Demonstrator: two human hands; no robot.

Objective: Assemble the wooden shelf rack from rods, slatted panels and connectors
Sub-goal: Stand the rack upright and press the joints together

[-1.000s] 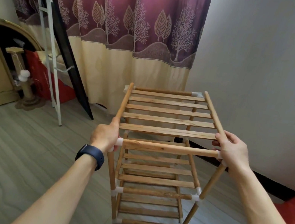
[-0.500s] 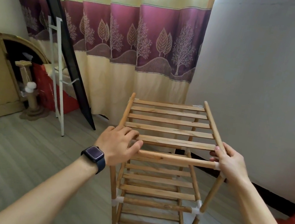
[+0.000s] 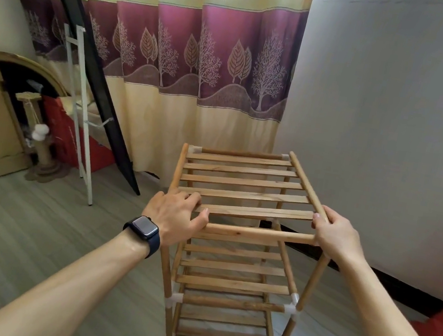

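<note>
I see rack [image 3: 248,194] upright on floor [image 3: 27,222], three slatted tiers, white connectors [image 3: 291,310] at joints. Left hand [image 3: 176,216], watch [image 3: 144,227] on wrist, lies palm-down on near-left top corner, fingers loose over nearest slat, gripping nothing. Right hand [image 3: 335,235] curls round top side rod [image 3: 304,179] at near-right corner. Curtain [image 3: 201,75] behind rack, wall [image 3: 397,139] at right.

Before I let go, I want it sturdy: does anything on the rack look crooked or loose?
Nothing stands out. The rack stands upright on the floor, its three tiers parallel. The left hand and right hand hide its near top corners.
</note>
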